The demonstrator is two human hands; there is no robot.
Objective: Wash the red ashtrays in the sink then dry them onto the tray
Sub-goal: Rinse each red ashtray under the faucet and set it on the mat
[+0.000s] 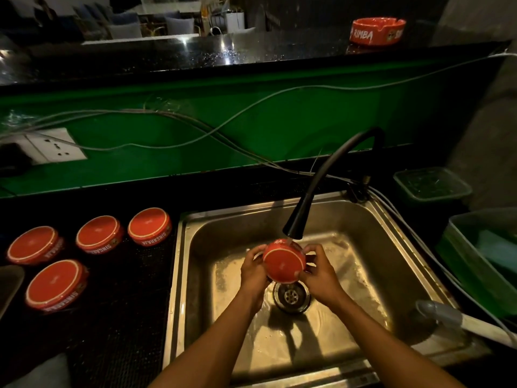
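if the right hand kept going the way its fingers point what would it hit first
The right hand already grips the round red ashtray; past it, probably the left hand, though depth is unclear.

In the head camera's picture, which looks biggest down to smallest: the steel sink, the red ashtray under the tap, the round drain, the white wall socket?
1. Steel sink
2. White wall socket
3. Red ashtray in both hands
4. Round metal drain
Socket and ashtray look close; distance blurs that.

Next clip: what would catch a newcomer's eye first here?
Both hands, left hand and right hand, hold a red ashtray under the black tap over the steel sink. Four upturned ashtrays lie on the dark mat to its left; another ashtray sits on the far counter.
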